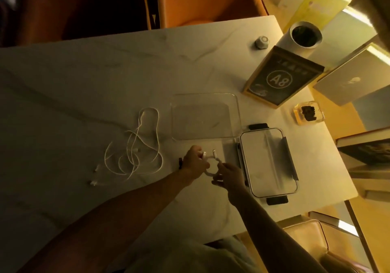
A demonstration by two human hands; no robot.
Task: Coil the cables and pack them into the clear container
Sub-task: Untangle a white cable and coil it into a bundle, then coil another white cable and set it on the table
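Observation:
A short white cable (pixel 211 163) is wound into a small coil, held between both hands just in front of the clear container (pixel 205 138). My left hand (pixel 195 159) pinches the coil near one plug. My right hand (pixel 229 172) grips the coil's other side. Both plug ends stick up above the coil. The clear container stands open with nothing inside. Its clear lid (pixel 269 161) with black clips lies to the right of my hands. A loose tangle of white cables (pixel 135 150) sprawls on the pale marble table (pixel 84 82) to the left.
A sign stand marked A8 (pixel 282 76), a white cylinder holder (pixel 305 35), a small round knob (pixel 261 41) and a glass ashtray (pixel 308 113) sit at the table's far right. Books line the right edge. Orange chairs (pixel 206 0) stand behind the table.

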